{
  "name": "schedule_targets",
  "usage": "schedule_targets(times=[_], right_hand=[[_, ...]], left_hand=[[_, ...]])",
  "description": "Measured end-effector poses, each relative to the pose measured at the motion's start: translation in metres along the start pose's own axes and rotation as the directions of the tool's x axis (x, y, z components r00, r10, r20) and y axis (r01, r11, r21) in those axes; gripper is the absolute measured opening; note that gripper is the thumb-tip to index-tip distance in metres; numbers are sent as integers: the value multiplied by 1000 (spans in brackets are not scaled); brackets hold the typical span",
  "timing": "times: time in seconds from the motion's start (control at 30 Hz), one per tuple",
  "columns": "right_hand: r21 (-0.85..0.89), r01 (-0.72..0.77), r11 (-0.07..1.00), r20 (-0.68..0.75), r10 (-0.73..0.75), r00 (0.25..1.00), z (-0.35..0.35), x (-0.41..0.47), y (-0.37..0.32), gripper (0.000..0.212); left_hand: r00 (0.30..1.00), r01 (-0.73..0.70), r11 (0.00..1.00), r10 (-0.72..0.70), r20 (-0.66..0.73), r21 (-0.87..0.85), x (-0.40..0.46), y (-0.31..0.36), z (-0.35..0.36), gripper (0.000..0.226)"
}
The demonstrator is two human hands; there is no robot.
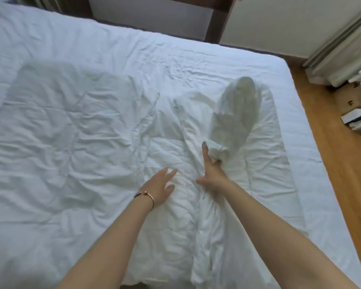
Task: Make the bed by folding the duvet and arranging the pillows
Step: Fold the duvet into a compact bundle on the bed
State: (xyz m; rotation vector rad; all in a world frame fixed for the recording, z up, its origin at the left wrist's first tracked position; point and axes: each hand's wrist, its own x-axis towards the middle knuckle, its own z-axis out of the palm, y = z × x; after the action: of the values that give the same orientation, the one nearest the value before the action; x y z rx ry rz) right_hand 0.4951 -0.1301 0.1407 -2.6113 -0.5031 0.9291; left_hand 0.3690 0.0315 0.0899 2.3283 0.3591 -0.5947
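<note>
- Head view: no brand, label or readable writing shows on anything here; a tiny dark tag (pixel 175 105) sits on the cloth near the middle of the bed, too small to read.
- Your white duvet (pixel 71 142) lies rumpled across the near half of the bed (pixel 300 113), covering its left side and reaching the near edge, creased all over.
- Along its right side the duvet is bunched into a long ridge running from the near edge toward the middle.
- Your right hand (pixel 211 174) is closed around a fold of that ridge, index finger stretched forward.
- A blurred flap of cloth rises just beyond that hand.
- Your left hand (pixel 161 188) rests flat on the duvet just beside the ridge, fingers spread, holding nothing; a gold bangle (pixel 149 198) circles its wrist.
</note>
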Motion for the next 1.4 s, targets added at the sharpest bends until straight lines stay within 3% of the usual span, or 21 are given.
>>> schedule_targets(times=[0.13, 0.27, 0.37, 0.43, 0.53, 0.6, 0.67, 0.73, 0.8, 0.9, 1.0, 1.07, 1.1, 1.13, 1.17, 1.2, 1.23, 1.27, 1.3, 1.33, 1.4], right_hand=[[-102, 44, 994, -62, -51, 997, 4, -9, -30, 114], [-45, 17, 999, -287, -29, 958, 14, -14, -51, 119], [101, -42, 994, -397, 79, 914, 23, -4, -57, 121], [88, -117, 989, -304, 138, 943, 31, 7, -60, 113], [31, -154, 988, -185, 157, 970, 46, 14, -63, 105], [39, -144, 989, -167, 148, 975, 47, 12, -66, 105], [61, -114, 992, -218, 124, 968, 41, 8, -69, 104], [124, -46, 991, -318, 83, 944, 38, 1, -67, 100], [168, -14, 986, -333, 70, 940, 47, -10, -59, 91], [-169, -164, 972, -111, 146, 983, 85, -28, -48, 103], [-241, -196, 951, -96, 177, 979, 105, -25, -52, 90], [-216, -198, 956, -43, 194, 980, 104, -18, -55, 86], [-128, -195, 972, -26, 193, 981, 100, -14, -51, 79], [27, -179, 983, -49, 180, 982, 94, -12, -48, 68], [180, -140, 974, -142, 167, 976, 88, -13, -43, 55], [227, -102, 969, -299, 169, 939, 86, -16, -33, 47], [137, -145, 980, -459, 192, 867, 87, -20, -21, 46], [-3, -262, 965, -565, 214, 797, 91, -25, -8, 51], [-116, -363, 924, -608, 223, 762, 96, -31, 3, 56], [-198, -410, 891, -584, 229, 779, 103, -36, 10, 59], [-259, -363, 895, -474, 209, 855, 119, -46, 19, 62]], left_hand=[[997, -8, 967, -11, -74, -256, 9, -26, -15, 48], [998, 29, 902, -48, -33, -430, 24, -25, -22, 55], [992, -13, 739, -75, -102, -673, 38, -7, -32, 56], [989, 28, 596, -131, -62, -803, 54, 8, -42, 65], [984, 128, 352, -163, 74, -927, 79, 35, -62, 103], [991, 83, 444, -127, 29, -892, 98, 52, -73, 101], [993, -17, 603, -85, -85, -798, 109, 65, -82, 59], [989, -107, 631, -12, -148, -768, 111, 65, -87, 43], [988, -123, 560, -10, -155, -819, 116, 46, -90, 62], [946, -82, 652, -188, -266, -754, 134, 10, -97, 97], [945, -233, 707, 3, -326, -668, 153, 21, -116, 100], [946, -258, 879, 146, -289, -401, 160, 30, -120, 89], [966, -173, 951, 112, -235, -258, 159, 27, -119, 88], [973, -45, 985, 4, -231, -169, 155, 22, -116, 86], [944, 65, 994, -89, -318, -84, 146, 15, -109, 80], [875, 79, 996, -87, -476, -36, 135, 12, -96, 70], [797, -1, 1000, -2, -604, -5, 120, 13, -78, 60], [760, -148, 989, 131, -637, 28, 101, 16, -55, 54], [772, -288, 956, 270, -576, 61, 77, 19, -25, 52], [841, -334, 938, 341, -421, 91, 49, 19, 5, 54], [947, -227, 950, 267, -180, 215, 10, -6, 48, 60]])
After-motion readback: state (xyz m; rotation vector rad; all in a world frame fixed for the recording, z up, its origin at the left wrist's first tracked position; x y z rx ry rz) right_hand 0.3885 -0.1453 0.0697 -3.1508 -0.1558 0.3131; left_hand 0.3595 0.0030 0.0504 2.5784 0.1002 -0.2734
